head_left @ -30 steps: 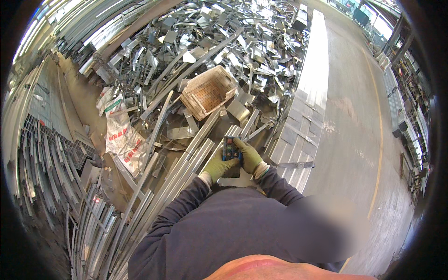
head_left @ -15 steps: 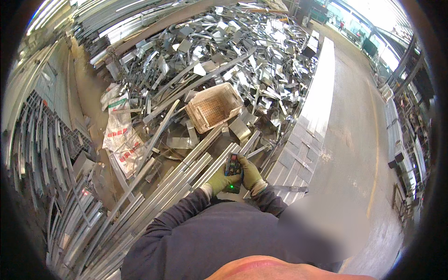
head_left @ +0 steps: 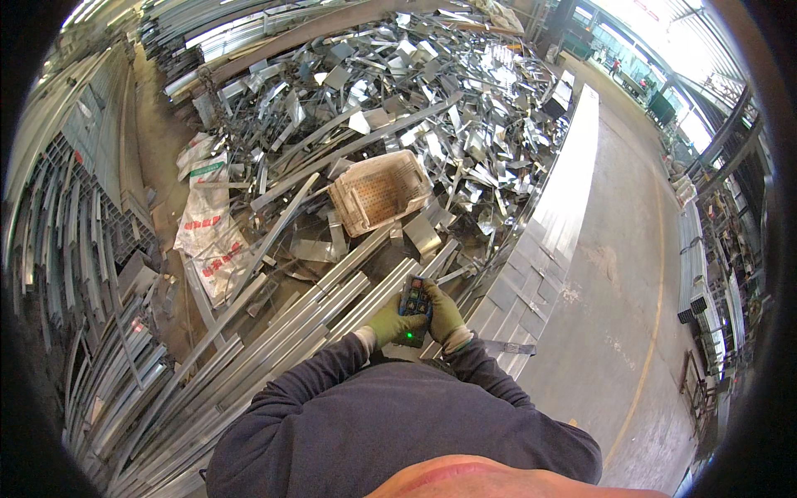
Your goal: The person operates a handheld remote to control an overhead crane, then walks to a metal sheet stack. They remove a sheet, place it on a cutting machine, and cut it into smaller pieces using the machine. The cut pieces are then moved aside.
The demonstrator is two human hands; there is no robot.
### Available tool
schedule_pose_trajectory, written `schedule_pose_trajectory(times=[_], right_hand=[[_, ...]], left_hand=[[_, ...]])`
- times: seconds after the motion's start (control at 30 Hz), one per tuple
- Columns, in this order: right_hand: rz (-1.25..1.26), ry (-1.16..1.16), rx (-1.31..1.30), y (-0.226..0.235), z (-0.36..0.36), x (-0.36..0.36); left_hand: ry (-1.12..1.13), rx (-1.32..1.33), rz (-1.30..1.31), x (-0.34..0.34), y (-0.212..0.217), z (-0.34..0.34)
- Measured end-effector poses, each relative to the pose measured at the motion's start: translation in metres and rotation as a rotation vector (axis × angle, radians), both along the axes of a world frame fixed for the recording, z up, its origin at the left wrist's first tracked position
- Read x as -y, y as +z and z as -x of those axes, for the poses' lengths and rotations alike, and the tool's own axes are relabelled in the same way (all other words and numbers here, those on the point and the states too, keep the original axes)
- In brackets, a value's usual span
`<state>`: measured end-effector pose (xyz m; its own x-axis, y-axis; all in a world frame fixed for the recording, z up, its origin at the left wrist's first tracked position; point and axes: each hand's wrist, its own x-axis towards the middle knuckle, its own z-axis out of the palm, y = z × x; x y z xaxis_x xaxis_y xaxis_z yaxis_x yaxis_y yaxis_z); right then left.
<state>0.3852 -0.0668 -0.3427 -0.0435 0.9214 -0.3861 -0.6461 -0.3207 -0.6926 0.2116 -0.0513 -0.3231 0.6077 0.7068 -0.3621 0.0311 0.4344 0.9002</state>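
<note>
Green gloves cover both our hands, and between them we hold a dark handheld remote control (head_left: 413, 309) with coloured buttons and a small green light glowing near its lower end. Our left hand (head_left: 390, 322) is curled around the remote's left edge from below, and our right hand (head_left: 445, 314) is closed on its right side, thumb over the face. The remote sits just in front of our chest, above the dark grey sleeves (head_left: 332, 373) that come up from the lower edge.

Under and to the left of our hands lie long galvanised steel profiles (head_left: 274, 332), running side by side in a slant. Just beyond them a tan plastic crate (head_left: 380, 191) rests tilted among a wide heap of scrap sheet-metal offcuts (head_left: 432, 108). To the left of the crate lies a white woven sack (head_left: 207, 224) with red and green print. On our right runs a bare concrete floor (head_left: 614, 274), with racks of metal stock (head_left: 706, 249) at its far edge.
</note>
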Motion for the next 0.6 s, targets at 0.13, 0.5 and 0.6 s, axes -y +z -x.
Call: schedule_pose_trajectory(times=[0.13, 0.5, 0.6], right_hand=[[0.012, -0.01, 0.021, -0.003, 0.0, -0.001], [0.034, -0.045, 0.061, 0.023, 0.013, 0.005], [0.057, -0.123, -0.009, 0.029, 0.02, 0.011]], left_hand=[[-0.006, 0.018, 0.032, -0.002, 0.003, 0.001], [-0.024, 0.013, 0.01, -0.006, -0.01, 0.008], [-0.04, -0.01, -0.008, -0.005, -0.014, 0.009]])
